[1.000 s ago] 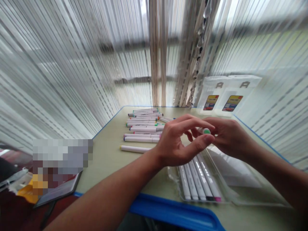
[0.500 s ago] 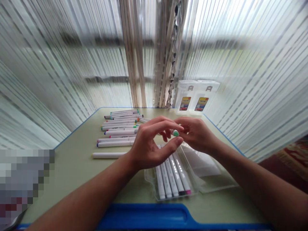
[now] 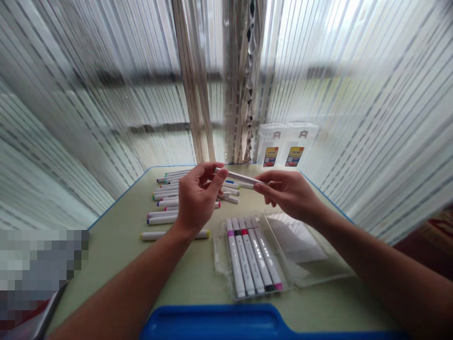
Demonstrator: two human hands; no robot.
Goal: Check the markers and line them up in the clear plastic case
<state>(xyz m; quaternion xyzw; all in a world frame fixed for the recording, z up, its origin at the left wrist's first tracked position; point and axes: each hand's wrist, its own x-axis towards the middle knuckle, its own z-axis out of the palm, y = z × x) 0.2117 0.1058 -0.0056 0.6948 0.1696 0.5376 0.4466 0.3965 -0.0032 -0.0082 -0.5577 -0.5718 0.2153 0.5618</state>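
Note:
My left hand (image 3: 197, 198) and my right hand (image 3: 290, 193) together hold one white marker (image 3: 240, 177) level above the table, each pinching one end. Below them lies an open clear plastic case (image 3: 226, 278) with several white markers (image 3: 252, 257) side by side in its left half. Its right half (image 3: 304, 245) holds a white insert. A row of loose white markers with coloured caps (image 3: 166, 200) lies on the pale green table (image 3: 116, 245) behind and to the left of my left hand.
Two white marker boxes with yellow labels (image 3: 283, 146) stand at the back of the table against the striped curtain (image 3: 106, 94). A blue chair back or edge (image 3: 212, 323) runs along the near side. A blurred patch sits at the lower left.
The marker has turned from end-on to level across, both hands rose and spread apart, and the view has shifted so the case markers show fully.

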